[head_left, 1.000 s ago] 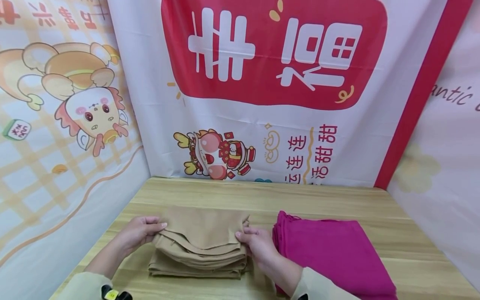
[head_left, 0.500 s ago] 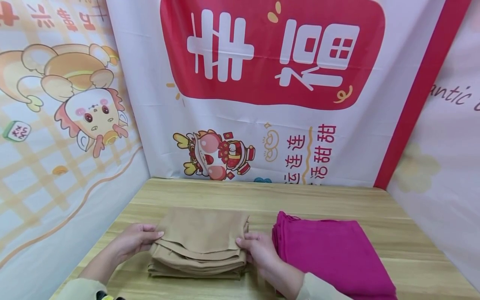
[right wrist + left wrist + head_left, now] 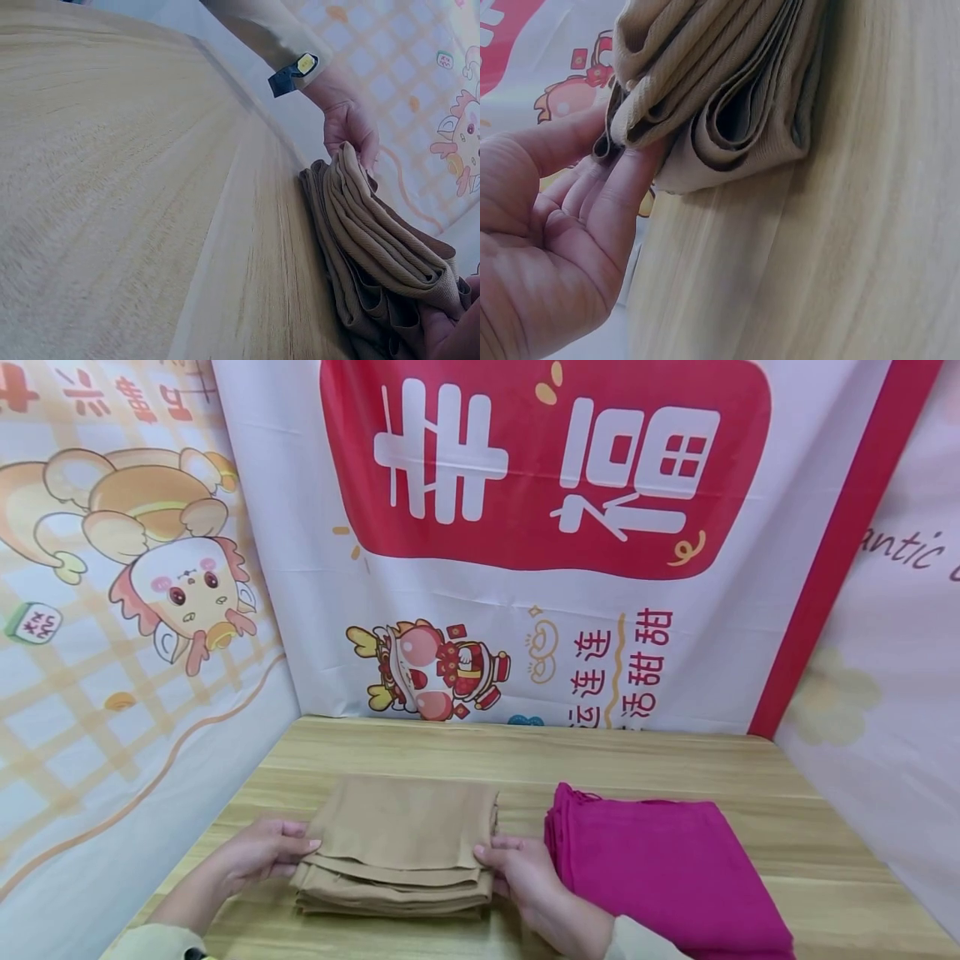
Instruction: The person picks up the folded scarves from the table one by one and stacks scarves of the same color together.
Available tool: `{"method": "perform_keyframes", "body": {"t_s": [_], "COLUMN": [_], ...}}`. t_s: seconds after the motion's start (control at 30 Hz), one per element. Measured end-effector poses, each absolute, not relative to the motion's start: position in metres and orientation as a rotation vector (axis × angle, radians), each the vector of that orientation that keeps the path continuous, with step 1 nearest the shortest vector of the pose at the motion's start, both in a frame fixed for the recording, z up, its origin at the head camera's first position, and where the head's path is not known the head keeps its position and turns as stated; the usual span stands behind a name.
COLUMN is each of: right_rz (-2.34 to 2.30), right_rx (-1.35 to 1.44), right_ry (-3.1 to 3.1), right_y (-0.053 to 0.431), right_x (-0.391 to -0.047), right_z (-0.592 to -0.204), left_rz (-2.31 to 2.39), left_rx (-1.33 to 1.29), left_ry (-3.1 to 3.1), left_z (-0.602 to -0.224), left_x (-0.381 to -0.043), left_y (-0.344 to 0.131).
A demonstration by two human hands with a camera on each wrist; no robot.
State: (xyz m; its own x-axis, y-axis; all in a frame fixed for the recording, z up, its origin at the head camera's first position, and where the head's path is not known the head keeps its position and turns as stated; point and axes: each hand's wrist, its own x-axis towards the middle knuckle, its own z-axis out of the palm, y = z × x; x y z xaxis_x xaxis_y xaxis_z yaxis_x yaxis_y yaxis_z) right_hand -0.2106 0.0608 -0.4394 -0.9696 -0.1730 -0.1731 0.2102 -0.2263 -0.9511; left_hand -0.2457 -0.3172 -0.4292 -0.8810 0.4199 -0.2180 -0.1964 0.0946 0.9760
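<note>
A tan cloth (image 3: 408, 822), folded into a thick stack of layers, lies on the wooden table. My left hand (image 3: 262, 853) pinches its upper layers at the left side between thumb and fingers. In the left wrist view the left hand (image 3: 562, 217) grips a rolled fold, with looped layers of the cloth (image 3: 727, 112) below it. On the opposite side my right hand (image 3: 525, 868) pinches the same upper layers, thumb on top. In the right wrist view the right hand (image 3: 454, 326) has fingers tucked between the upper and lower layers.
A magenta folded cloth (image 3: 660, 868) lies just right of my right hand. The wooden table (image 3: 525, 752) meets a printed white and red backdrop (image 3: 555, 593) at the back. Printed sheets also hang along the left and right sides.
Both hands have come down and slightly toward the near edge with the upper layers of the tan cloth, which now lie flatter on the stack. The magenta cloth has stayed put.
</note>
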Motion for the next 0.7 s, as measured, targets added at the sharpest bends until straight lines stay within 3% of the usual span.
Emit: {"method": "perform_keyframes", "body": {"t_s": [0.7], "right_rz": [-2.233], "right_rx": [0.057], "right_ry": [1.761], "right_y": [0.0671], "right_x": [-0.2039], "right_z": [-0.4421], "left_rz": [1.778], "left_rx": [0.188], "left_ry": [1.927], "left_z": [-0.4324], "left_x": [-0.2430], "left_y": [-0.3209]}}
